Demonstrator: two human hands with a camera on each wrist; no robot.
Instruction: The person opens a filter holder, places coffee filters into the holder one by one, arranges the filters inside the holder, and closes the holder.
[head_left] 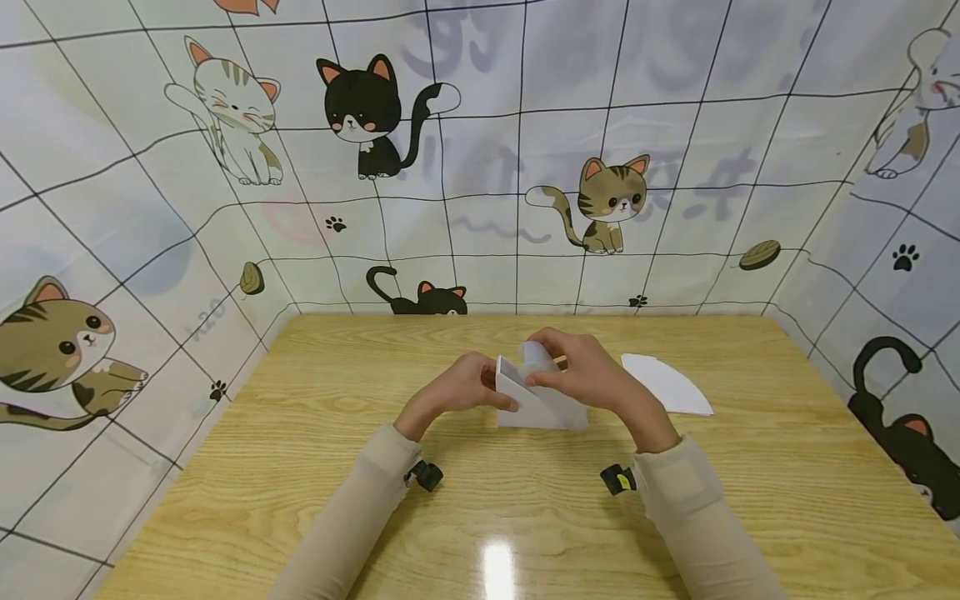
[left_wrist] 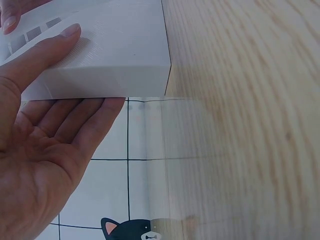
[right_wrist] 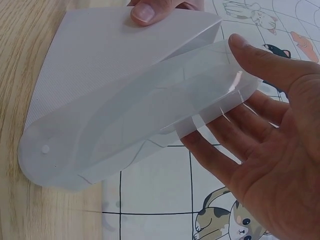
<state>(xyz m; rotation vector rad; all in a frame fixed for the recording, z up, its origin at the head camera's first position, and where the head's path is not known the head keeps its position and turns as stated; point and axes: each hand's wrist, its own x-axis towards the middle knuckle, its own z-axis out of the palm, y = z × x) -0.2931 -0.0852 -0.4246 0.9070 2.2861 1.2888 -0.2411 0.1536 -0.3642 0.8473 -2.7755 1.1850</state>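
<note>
A white box-like holder (head_left: 536, 410) with a slanted top edge and finely ribbed sides stands near the middle of the table. My left hand (head_left: 467, 385) grips its left end, thumb on the near face, fingers behind. In the right wrist view, a translucent plastic piece (right_wrist: 125, 120) with rounded ends and a small white dot slants along the holder's edge. My right hand (head_left: 588, 367) pinches its upper end between thumb and fingers. Whether this piece is joined to the holder, I cannot tell. To the right lies a white fan-shaped piece (head_left: 666, 385), apart from both hands.
The wooden table (head_left: 315, 433) has a light grain and a bright reflection near its front. A cloth backdrop (head_left: 487, 217) with printed cats and grid lines rises behind and at both sides. Each wrist carries a small black camera (head_left: 427, 476).
</note>
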